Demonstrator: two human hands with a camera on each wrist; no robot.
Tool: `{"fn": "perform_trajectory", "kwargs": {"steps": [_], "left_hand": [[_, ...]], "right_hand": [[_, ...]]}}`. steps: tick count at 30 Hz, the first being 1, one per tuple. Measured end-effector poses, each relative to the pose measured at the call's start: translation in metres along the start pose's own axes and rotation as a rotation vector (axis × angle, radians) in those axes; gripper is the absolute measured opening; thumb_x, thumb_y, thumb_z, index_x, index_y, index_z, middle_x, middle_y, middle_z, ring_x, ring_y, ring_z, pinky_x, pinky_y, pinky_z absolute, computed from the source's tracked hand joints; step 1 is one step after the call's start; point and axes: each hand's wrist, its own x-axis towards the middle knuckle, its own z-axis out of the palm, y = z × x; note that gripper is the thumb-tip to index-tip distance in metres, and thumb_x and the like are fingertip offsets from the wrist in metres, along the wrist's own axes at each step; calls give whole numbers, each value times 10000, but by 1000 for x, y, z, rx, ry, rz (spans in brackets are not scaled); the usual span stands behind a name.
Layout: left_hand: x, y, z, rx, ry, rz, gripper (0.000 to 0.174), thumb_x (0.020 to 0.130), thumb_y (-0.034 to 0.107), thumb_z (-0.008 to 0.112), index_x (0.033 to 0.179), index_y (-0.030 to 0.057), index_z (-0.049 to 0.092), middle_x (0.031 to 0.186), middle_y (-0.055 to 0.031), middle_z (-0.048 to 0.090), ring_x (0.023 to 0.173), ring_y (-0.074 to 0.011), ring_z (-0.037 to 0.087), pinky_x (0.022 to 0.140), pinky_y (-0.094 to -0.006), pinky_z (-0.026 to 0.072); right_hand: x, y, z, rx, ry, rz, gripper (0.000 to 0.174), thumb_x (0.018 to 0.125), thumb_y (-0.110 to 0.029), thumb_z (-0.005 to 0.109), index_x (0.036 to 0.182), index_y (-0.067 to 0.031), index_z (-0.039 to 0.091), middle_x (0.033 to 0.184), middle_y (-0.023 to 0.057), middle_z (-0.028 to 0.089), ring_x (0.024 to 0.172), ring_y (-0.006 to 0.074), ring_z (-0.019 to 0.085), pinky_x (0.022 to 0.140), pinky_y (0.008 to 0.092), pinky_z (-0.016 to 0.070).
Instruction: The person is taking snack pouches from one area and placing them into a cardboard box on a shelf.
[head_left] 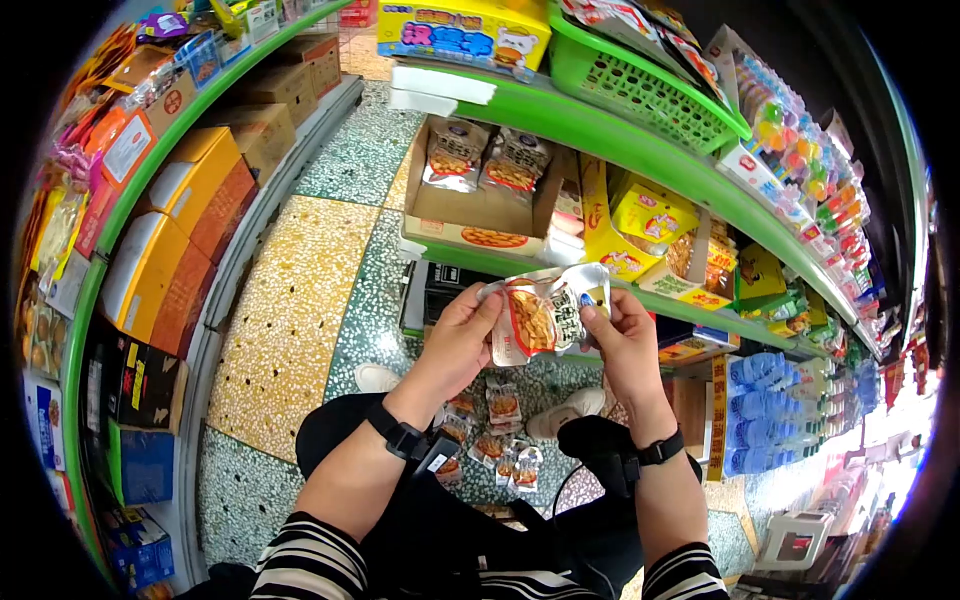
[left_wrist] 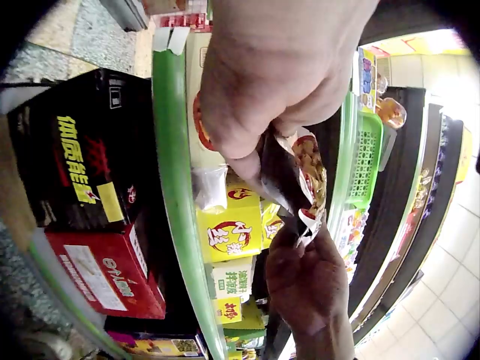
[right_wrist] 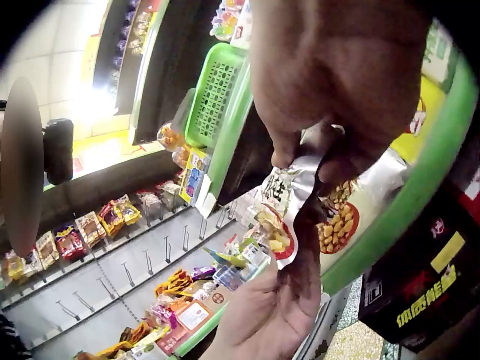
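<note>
I hold a silver snack packet with a picture of orange-yellow snacks between both hands, in front of a green shelf. My left hand pinches its left edge and my right hand pinches its right edge. The left wrist view has the packet hanging edge-on below my left hand, with my right hand beneath. Seen from the right wrist, the packet hangs between my right hand and left hand. Several similar packets lie on my lap.
A cardboard display box with two silver packets stands on the green shelf ahead. Yellow snack boxes sit to its right, a green basket above. Black and red cartons fill the lower shelf. Another stocked shelf runs along the left.
</note>
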Motion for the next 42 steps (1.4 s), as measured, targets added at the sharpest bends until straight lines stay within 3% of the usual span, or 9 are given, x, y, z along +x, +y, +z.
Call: {"fn": "perform_trajectory", "kwargs": {"steps": [4,10,17,21,24,28,31,33,42], "left_hand": [[3,2,-5,-26,-10,97,299,1016,206,420,1256,39,483,1230,-62,563,1109,-145,563,977,-308,462],[5,11,-4,-76,62,159,318,1013,235,434,1267,46,463,1232,-57,549,1091,-147,572,968,-326,470],[3,31,-12,106,89,92,303,1000,360,448,1145,95,476,1152,-72,601,1021,-179,612,840,-317,495],[2,35,-15,134,226,14,248,1008,332,436,1073,101,501,1098,-81,622,937,-161,621,782,-296,491],[1,37,-15,211,197,-56,259,1007,343,434,1020,100,520,1091,-79,624,917,-158,624,763,-287,487],[-2,42,-13,227,184,-89,292,1010,353,422,992,82,532,1029,-76,634,901,-165,628,760,-290,488],[-1,43,-14,243,185,-96,309,1010,353,422,995,67,538,1012,-75,635,887,-161,630,754,-277,491],[0,44,-15,250,186,-105,314,1009,354,426,994,62,540,1011,-75,635,878,-156,631,750,-271,493],[-1,43,-18,289,179,-127,316,1010,340,424,1004,47,541,1018,-77,622,867,-149,628,738,-265,494]], "right_hand": [[2,-19,12,-76,-80,47,371,866,-38,655,1198,18,498,997,56,612,796,106,603,630,266,570],[32,-39,22,-119,-160,-2,359,842,26,658,1169,21,511,980,57,645,828,101,613,657,249,560],[82,-59,34,-46,-215,-4,296,858,-9,654,1129,-11,533,948,28,649,835,83,622,704,236,550],[116,-65,50,-61,-220,4,319,861,-10,648,1156,-24,529,958,26,642,834,83,619,700,224,549],[139,-63,64,-119,-188,-76,407,864,-29,650,1244,-61,508,1082,37,609,849,94,615,716,226,547],[166,-63,83,-296,-221,-141,568,864,-14,632,1381,-58,398,1370,99,448,909,120,587,708,226,538],[194,-50,85,-816,-233,-209,581,828,-43,669,1355,-23,426,1302,120,527,977,173,589,811,297,505],[205,-44,93,-892,-196,-431,557,791,-141,718,1284,-7,497,1179,148,609,1028,224,586,910,338,449],[212,-41,116,-1216,-34,-753,506,775,-262,716,1196,-26,562,1137,223,600,1071,407,552,921,427,442]]}}
